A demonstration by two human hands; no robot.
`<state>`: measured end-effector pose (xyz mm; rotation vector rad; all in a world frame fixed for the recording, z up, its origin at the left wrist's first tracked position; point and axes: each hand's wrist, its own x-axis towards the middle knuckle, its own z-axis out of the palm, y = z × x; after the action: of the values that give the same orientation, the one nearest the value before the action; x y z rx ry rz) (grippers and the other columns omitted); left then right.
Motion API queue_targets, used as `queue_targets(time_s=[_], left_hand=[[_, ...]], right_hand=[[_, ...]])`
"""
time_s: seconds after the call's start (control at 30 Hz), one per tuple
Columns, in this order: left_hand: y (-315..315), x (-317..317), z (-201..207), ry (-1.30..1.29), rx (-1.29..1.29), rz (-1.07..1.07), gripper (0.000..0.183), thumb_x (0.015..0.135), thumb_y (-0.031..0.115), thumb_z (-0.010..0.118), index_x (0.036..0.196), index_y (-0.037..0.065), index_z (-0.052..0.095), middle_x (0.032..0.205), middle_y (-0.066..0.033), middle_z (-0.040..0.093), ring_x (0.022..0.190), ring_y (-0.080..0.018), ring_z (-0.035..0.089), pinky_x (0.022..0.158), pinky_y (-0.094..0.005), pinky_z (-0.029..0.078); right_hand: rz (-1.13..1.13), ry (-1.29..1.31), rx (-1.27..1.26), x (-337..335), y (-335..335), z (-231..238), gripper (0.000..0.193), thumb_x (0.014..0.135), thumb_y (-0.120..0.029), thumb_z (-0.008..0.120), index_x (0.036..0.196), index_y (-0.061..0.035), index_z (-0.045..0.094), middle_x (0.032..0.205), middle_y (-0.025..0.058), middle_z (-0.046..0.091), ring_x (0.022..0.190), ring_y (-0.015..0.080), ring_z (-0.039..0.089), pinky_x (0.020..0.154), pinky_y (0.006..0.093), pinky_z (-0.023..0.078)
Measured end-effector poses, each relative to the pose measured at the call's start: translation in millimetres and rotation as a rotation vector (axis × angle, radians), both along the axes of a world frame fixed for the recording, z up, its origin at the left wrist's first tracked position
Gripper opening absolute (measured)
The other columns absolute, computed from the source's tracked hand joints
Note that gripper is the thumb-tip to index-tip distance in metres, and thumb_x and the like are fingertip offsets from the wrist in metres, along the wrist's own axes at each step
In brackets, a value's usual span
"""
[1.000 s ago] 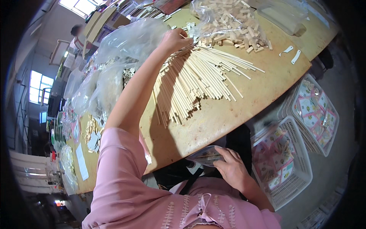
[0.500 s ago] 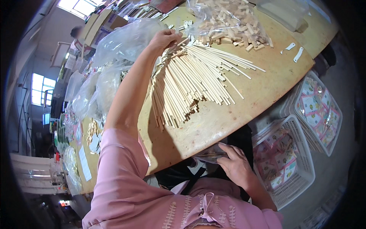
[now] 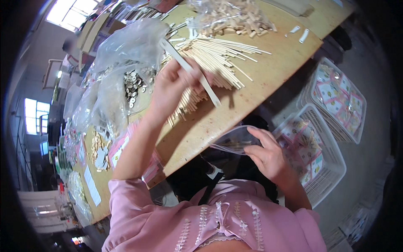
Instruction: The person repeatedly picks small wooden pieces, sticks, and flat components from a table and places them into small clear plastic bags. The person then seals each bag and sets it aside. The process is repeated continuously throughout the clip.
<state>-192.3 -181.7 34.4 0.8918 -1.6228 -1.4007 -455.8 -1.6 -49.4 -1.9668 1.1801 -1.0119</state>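
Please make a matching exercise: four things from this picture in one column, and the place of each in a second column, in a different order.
Things:
1. flat stick
2. clear bag
3. white baskets
4. wooden blocks

Places:
A. on the floor, right of the table
B. in the left hand
C. far end of the table
D. at the right hand

Pairs: 1-B, 2-D, 3-A, 4-C

- Heap of small wooden blocks (image 3: pixel 235 19) at the far edge of the wooden surface (image 3: pixel 273 71).
- Metal washers (image 3: pixel 132 86) in clear bags.
- Two white plastic baskets (image 3: pixel 331 105) of printed packets on the floor.
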Motion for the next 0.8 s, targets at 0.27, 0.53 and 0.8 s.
queue_targets(time_s=[0.27,0.53,0.8], left_hand=[[90,-57,-34,-0.297,-0.215,-0.282,0.017,0.097,0.013,0.076,0.11,0.005,0.069,0.093,-0.0068,0.076,0.081,-0.0156,0.074,0.076,-0.0288,0.06],[-27,-107,-14,-0.58,-0.5,-0.108,0.019,0.097,0.01,0.069,0.114,0.002,0.072,0.097,-0.0083,0.075,0.088,-0.0181,0.073,0.079,-0.0346,0.059],[-153,-167,-65,-0.955,-0.742,0.148,0.037,0.094,0.019,0.073,0.13,0.02,0.063,0.113,-0.0156,0.071,0.09,-0.0366,0.073,0.082,-0.0465,0.056]], right_hand=[[-0.054,0.057,-0.108,-10,-9,25,0.015,0.083,0.0,0.077,0.098,0.002,0.074,0.14,0.0271,0.058,0.132,0.044,0.056,0.107,0.0472,0.049],[-0.132,0.078,-0.044,-37,-3,10,0.017,0.083,0.001,0.078,0.099,0.0035,0.075,0.144,0.0276,0.057,0.133,0.0437,0.056,0.109,0.0469,0.048],[-0.163,0.042,-0.022,-44,-3,-3,0.017,0.081,0.003,0.078,0.098,0.0039,0.075,0.141,0.0294,0.058,0.13,0.0448,0.058,0.105,0.0467,0.051]])
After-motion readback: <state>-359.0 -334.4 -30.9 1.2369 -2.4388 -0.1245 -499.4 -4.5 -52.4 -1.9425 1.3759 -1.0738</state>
